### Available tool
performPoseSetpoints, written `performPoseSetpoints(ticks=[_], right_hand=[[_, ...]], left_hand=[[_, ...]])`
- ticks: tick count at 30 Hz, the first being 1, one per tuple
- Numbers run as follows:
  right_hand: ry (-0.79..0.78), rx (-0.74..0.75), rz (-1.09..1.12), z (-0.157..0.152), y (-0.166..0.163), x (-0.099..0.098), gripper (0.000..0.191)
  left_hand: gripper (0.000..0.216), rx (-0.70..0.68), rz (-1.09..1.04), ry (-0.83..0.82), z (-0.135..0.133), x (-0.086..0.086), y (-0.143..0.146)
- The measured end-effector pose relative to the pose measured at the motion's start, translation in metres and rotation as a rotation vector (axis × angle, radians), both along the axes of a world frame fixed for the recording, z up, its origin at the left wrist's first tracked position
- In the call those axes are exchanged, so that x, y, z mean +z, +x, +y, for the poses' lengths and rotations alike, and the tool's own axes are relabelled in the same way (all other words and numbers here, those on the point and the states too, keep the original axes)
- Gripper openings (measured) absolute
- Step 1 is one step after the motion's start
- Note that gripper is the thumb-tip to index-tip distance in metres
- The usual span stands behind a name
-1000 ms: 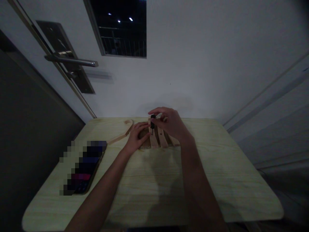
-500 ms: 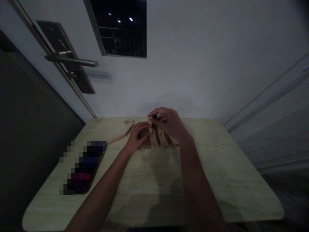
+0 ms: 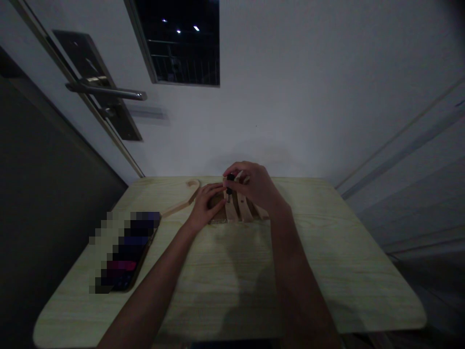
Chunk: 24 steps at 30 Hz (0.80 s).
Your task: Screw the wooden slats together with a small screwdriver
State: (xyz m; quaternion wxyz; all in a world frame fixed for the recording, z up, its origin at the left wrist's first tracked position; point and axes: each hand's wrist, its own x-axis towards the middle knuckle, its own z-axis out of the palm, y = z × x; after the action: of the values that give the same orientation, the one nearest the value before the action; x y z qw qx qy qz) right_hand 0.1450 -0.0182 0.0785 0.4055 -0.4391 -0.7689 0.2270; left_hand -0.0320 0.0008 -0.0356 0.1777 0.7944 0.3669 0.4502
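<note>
My right hand (image 3: 252, 182) is closed around a short screwdriver with a black handle (image 3: 230, 178). Its shaft points down at a pale wooden slat. That slat belongs to a small slatted wooden piece (image 3: 245, 208), with several curved light strips over a browner base. My left hand (image 3: 205, 208) grips the left end of this piece, thumb in front and fingers behind. The screwdriver's tip meets the slat close to my left fingertips. My right hand hides the back and right part of the piece.
Left of my hands lies a thin wooden part with a hooked end (image 3: 181, 203). A phone (image 3: 136, 247), partly pixelated, rests on the left of the pale wood-grain table (image 3: 327, 261). Behind the table stands a white door with a metal handle (image 3: 109, 90) and a window (image 3: 181, 43).
The screwdriver's handle has shifted slightly to the left and down within my right fingers. My left hand and the wooden piece stay where they were.
</note>
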Motion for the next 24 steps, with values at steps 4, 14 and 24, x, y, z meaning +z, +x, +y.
performPoseSetpoints(ticks=[4,14,24], right_hand=[[0.026,-0.010,0.008,0.0005,-0.0004,-0.0003,0.013],[-0.074,0.116,0.098,-0.0028,-0.0013,0.0013,0.018],[0.010,0.009,0.018,0.0022,-0.0014,-0.0036,0.019]], left_hand=[[0.033,-0.008,-0.004,0.022,0.0007,-0.0008,-0.0001],[0.032,-0.015,-0.009,0.050,0.0019,-0.0024,-0.0007],[0.032,0.009,0.006,0.018,0.0023,-0.0021,-0.0006]])
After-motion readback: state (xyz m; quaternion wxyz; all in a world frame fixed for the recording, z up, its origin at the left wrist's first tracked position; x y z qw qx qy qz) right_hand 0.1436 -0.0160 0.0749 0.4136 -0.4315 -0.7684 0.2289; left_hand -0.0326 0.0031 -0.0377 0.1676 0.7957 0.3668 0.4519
